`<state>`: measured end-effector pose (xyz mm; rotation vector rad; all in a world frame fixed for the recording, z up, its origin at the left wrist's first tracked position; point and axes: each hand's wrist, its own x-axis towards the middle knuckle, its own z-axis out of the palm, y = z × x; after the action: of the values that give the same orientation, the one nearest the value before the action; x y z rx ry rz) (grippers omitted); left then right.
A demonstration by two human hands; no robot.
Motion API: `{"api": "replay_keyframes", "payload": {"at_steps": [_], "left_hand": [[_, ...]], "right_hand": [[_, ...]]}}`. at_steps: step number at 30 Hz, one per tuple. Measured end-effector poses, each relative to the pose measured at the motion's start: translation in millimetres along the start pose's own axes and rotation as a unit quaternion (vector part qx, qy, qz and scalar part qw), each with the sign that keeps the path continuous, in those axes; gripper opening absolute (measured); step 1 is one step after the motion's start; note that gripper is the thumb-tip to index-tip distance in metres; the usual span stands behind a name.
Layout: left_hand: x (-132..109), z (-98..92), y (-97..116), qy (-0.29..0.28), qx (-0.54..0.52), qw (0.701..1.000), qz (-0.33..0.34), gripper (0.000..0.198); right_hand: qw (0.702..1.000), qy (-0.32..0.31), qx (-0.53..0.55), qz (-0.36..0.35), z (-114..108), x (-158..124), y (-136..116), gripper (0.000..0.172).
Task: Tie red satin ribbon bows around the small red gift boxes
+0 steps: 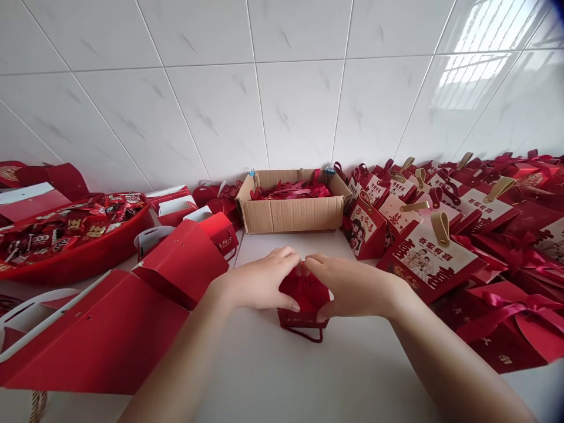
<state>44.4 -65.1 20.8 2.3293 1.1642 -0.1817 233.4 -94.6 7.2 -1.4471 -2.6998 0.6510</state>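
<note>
A small dark red gift box (300,319) stands on the white table, with a red cord loop (312,339) hanging at its near side. What looks like red ribbon or folded cloth lies on its top. My left hand (262,281) grips the box from the left, its thumb along the near edge. From the other side my right hand (359,286) holds the box, thumb at the right near corner. The fingertips of both hands come close together over the far edge, where the box is partly hidden.
A cardboard box (293,216) of red ribbons stands against the tiled wall. To the left are open red boxes (94,335) and a red tray (101,249) of wrapped sweets. Several finished-looking gift boxes (425,258) crowd the right side.
</note>
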Motion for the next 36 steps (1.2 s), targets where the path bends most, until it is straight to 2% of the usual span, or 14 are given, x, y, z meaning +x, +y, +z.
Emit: {"api": "replay_keyframes", "payload": {"at_steps": [12, 22, 30, 36], "left_hand": [[4.1, 4.8, -4.8, 0.011, 0.002, 1.000, 0.001, 0.037], [7.2, 5.8, -6.9, 0.003, -0.005, 1.000, 0.006, 0.037], [7.3, 7.5, -8.4, -0.001, -0.029, 0.999, 0.034, 0.033], [6.5, 6.1, -10.2, 0.003, -0.019, 1.000, 0.014, 0.033]], "right_hand": [[1.000, -0.009, 0.000, 0.009, -2.5, 3.3, 6.6, 0.032], [1.000, -0.010, -0.008, -0.007, -0.3, 6.6, 11.4, 0.032], [0.999, -0.013, 0.013, -0.027, 2.0, 6.1, 12.1, 0.045], [1.000, -0.006, 0.013, -0.009, -0.3, 6.6, 12.6, 0.035]]}}
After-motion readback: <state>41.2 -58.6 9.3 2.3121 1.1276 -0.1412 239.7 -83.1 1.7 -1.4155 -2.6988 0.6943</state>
